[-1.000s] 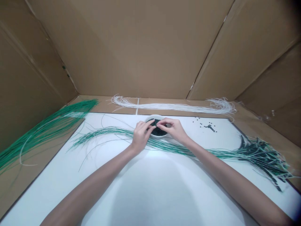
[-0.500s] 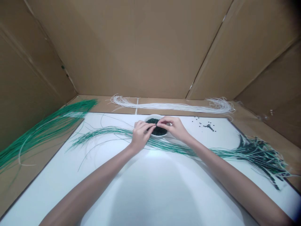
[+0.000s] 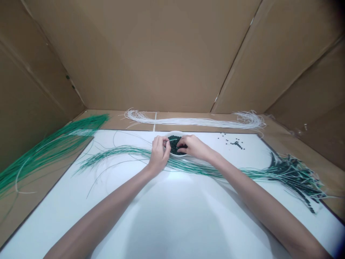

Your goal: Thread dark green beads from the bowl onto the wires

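A white bowl point(image 3: 180, 133) holds many small dark green beads point(image 3: 174, 144). At its left rim, my left hand point(image 3: 160, 151) pinches a thin strand point(image 3: 173, 140), whose pale end points right over the beads. My right hand point(image 3: 193, 146) reaches in from the right, its fingers curled down among the beads; whatever lies between the fingertips is too small to make out. A long bundle of green strands point(image 3: 194, 167) runs across the table just on the near side of the bowl, passing by both wrists. Its right end is a fanned cluster strung with dark beads point(image 3: 295, 174).
Loose dark beads point(image 3: 237, 144) are scattered right of the bowl on the white board point(image 3: 172, 216). Behind it lies a bundle of white strands point(image 3: 188, 122). More green strands point(image 3: 54, 147) hang over the left edge. Cardboard walls point(image 3: 151, 54) enclose the back and sides.
My hands have moved apart from their meeting point above the bowl. The right fingers have dropped into the beads, while the left has shifted slightly left with the strand. The view has shifted slightly.
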The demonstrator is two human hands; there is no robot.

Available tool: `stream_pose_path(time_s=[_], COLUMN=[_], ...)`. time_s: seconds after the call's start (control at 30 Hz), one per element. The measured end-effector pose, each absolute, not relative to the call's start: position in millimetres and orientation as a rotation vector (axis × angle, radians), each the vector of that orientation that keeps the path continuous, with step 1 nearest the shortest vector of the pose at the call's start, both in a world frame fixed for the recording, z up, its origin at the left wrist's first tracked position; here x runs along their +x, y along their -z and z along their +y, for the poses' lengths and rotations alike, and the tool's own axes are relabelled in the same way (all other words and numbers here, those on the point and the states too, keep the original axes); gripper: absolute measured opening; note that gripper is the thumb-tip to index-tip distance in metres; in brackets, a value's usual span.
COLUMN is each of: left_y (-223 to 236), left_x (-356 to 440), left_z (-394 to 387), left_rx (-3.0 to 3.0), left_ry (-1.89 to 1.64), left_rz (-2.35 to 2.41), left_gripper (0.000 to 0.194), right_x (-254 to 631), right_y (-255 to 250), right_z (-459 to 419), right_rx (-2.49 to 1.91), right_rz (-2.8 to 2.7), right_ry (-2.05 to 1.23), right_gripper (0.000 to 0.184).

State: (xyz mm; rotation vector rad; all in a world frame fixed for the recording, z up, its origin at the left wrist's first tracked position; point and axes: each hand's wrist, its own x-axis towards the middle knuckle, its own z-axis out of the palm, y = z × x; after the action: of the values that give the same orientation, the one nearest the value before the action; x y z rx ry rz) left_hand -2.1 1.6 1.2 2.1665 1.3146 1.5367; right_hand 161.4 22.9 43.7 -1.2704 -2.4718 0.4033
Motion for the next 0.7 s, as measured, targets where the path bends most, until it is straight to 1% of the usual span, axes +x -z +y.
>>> stream_pose_path(time_s=[0.1, 0.2, 0.3, 0.43, 0.57, 0.7], left_y=[-2, -3, -3, -3, -3, -3], left_x=[-2, -2, -3, -3, -3, -3], left_z=[1, 0, 0, 0, 0, 0], left_rx=[2.139, 2.134, 2.146, 2.159, 2.165, 2.174], left_ry=[-1.523, -1.519, -1.509, -1.491, -1.490, -1.538], left_rz=[1.311, 1.304, 1.305, 1.311, 1.308, 1.292], left_gripper=[0.006, 0.006, 0.007, 0.009, 0.012, 0.010], right_x=[158, 158, 158, 159, 162, 164], right_y=[-39, -39, -42, -43, -41, -39], right_z=[25, 23, 19, 14, 12, 12], right_rx=[-1.242, -1.215, -1.201, -1.182, -1.073, -1.035], right_rz=[-2.475, -2.382, -2.231, -1.952, -1.726, -1.669], right_ry=[-0.324, -0.351, -0.495, -0.777, -1.051, -1.143], right_gripper=[0.012, 0.014, 0.015, 0.014, 0.020, 0.021])
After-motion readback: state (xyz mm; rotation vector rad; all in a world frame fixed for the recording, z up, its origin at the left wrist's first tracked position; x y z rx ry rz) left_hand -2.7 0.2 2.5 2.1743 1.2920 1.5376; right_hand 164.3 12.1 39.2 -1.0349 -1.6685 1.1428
